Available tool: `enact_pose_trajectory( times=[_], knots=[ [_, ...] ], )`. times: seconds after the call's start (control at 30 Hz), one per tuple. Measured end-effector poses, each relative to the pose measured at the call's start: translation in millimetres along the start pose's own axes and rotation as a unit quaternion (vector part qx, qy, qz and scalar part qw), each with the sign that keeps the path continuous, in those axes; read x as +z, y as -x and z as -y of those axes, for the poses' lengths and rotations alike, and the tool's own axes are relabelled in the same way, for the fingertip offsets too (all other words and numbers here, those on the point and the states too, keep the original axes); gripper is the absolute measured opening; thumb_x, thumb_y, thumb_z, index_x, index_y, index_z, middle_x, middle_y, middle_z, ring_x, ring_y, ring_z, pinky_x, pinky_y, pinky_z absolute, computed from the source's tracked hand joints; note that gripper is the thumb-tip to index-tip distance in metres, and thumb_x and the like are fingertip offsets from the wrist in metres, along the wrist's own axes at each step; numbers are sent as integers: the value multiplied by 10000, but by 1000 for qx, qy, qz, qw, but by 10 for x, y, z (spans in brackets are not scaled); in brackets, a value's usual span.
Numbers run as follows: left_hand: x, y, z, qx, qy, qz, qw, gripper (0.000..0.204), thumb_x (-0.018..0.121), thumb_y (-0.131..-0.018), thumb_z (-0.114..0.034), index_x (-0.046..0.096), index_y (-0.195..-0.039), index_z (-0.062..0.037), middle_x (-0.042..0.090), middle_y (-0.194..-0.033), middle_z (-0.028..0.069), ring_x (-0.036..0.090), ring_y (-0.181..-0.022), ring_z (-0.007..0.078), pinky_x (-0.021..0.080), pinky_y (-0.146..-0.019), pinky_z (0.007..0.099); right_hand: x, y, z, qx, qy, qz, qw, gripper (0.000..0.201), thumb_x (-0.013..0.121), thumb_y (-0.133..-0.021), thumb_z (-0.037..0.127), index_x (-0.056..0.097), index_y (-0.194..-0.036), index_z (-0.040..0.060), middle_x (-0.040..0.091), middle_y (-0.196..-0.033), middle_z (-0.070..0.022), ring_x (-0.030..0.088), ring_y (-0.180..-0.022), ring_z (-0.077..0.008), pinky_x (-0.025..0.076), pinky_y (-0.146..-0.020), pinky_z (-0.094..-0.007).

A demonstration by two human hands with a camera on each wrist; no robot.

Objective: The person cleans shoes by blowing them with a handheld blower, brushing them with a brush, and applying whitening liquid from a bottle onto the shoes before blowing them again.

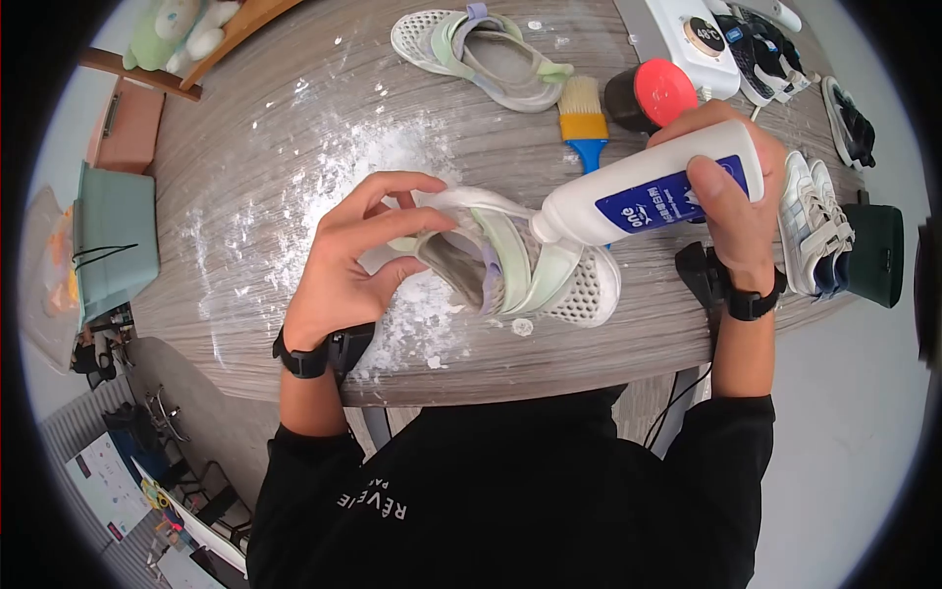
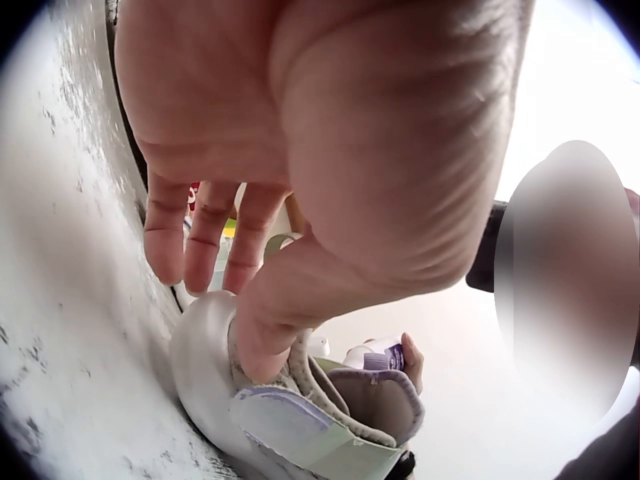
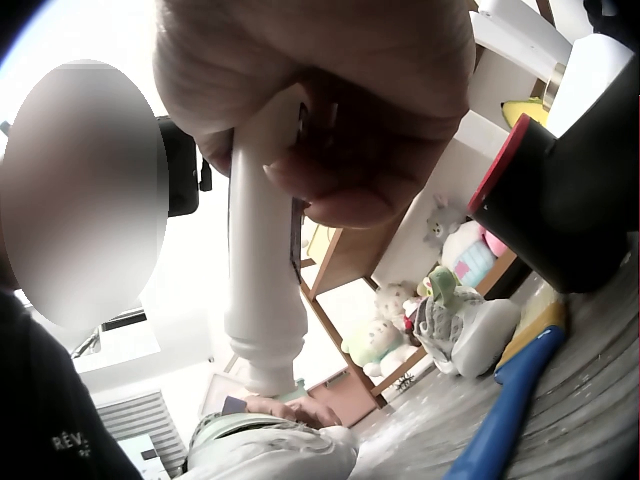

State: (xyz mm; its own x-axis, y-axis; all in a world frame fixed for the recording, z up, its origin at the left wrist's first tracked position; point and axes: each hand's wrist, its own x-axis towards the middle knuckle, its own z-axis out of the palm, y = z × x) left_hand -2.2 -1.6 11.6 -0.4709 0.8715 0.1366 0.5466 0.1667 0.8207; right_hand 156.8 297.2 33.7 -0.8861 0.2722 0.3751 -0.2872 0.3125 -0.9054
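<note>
A pale green and white shoe [image 1: 510, 250] with lilac trim lies on the table, its perforated end to the right. My left hand [image 1: 343, 250] holds it at the opposite end, thumb by the shoe opening and fingers curved along the far side. In the left wrist view, the thumb [image 2: 268, 335] bends against the shoe [image 2: 200, 355]. My right hand [image 1: 731, 187] grips a white squeeze bottle [image 1: 589, 201] with a blue label, tipped so its nozzle end is right at the shoe's strap. The right wrist view shows the bottle [image 3: 262, 270] pointing down over the shoe [image 3: 270, 450].
White powder [image 1: 378, 157] is scattered on the wood-grain table [image 1: 265, 128]. Beyond the shoe lie a matching shoe [image 1: 505, 64], a blue-handled brush [image 1: 584, 118] and a dark container with a red top [image 1: 667, 90]. More shoes [image 1: 812, 226] and a dark green case [image 1: 876, 253] stand right.
</note>
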Motion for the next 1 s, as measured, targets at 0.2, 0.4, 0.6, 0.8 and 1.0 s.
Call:
enact_pose_trajectory(
  times=[0.2,0.4,0.6,0.8,1.0],
  knots=[
    [17,5,-21,4,-27,-14,1000,482,901,-598,-7,777,-1058,-75,675,-1032,73,636,-891,206,524,-748,334,9,32,10,16,11,16,1000,223,778,-874,202,736,-938,-7,736,-864,-56,660,-768,-98,519,-710,-249],
    [-2,3,-48,-14,-43,6,999,460,946,-591,-68,761,-1011,-46,656,-875,53,631,-777,185,515,-719,320,74,1,35,18,-53,-39,998,171,777,-883,160,739,-943,4,727,-860,-37,656,-764,-86,520,-710,-239],
    [28,11,-5,2,-56,29,998,431,954,-587,-91,711,-939,-46,655,-852,49,622,-758,184,505,-698,305,-45,55,30,27,53,38,998,355,698,-873,306,717,-982,-31,729,-929,-105,670,-801,-142,516,-719,-267],
    [61,-4,16,-15,-26,76,997,392,941,-616,-89,596,-800,-55,637,-816,50,607,-716,193,498,-682,298,130,26,11,-35,-62,-12,997,159,799,-860,100,741,-959,-10,687,-829,-23,628,-729,-79,494,-639,-233],
    [81,33,81,24,-7,72,997,390,937,-621,-65,573,-762,-66,612,-788,55,608,-719,202,501,-690,301,-85,59,-15,-42,7,12,999,198,807,-862,145,734,-958,-13,719,-840,-31,641,-715,-67,496,-633,-226]
  ],
)
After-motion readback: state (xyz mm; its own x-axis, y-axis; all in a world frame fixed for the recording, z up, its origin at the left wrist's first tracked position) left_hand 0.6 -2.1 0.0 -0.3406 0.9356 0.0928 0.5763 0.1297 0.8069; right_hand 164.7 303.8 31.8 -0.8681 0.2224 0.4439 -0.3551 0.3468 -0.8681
